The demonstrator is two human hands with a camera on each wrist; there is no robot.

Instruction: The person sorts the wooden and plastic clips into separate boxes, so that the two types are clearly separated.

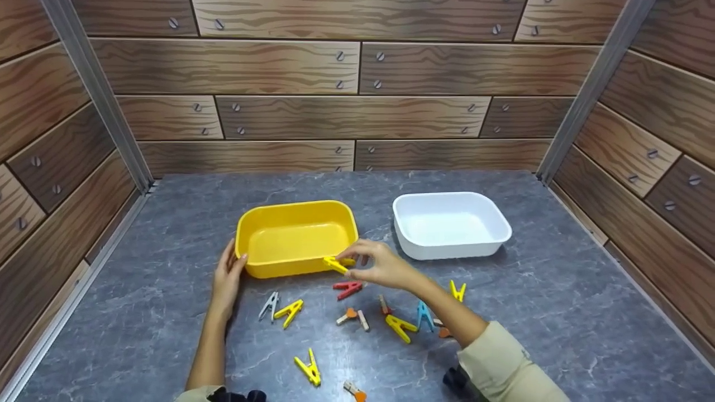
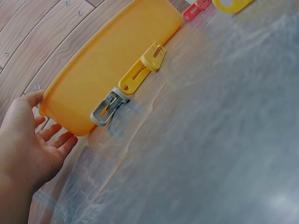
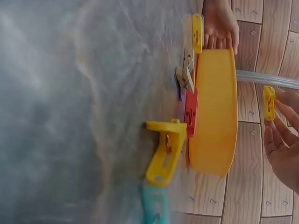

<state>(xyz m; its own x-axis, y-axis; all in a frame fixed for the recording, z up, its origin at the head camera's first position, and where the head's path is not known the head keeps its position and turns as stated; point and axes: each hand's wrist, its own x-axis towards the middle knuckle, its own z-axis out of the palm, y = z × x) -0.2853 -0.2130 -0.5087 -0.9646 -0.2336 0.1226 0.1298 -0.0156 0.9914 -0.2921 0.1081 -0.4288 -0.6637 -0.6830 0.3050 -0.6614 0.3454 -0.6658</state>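
Note:
My left hand (image 1: 225, 282) grips the left end of a yellow plastic tub (image 1: 293, 269), thumb at the rim in the left wrist view and fingers along its side. Over the tub's front right corner, my right hand (image 1: 385, 267) pinches a yellow clothespin (image 1: 335, 264) between thumb and fingers. The right wrist view shows that clothespin (image 3: 269, 103) held up above the tub's rim. Just below this hand lies a red clothespin (image 1: 347, 288). A grey clothespin (image 1: 269, 305) and a yellow one (image 1: 290, 312) lie in front of the tub, near the left hand.
A white tub (image 1: 452, 251) stands to the right of the yellow one. Nearer on the grey marbled table (image 1: 139, 312) lie several more clothespins, including a blue one (image 1: 424, 315) and small wooden ones with orange pieces. Wood-patterned walls (image 1: 290, 117) enclose the back and sides.

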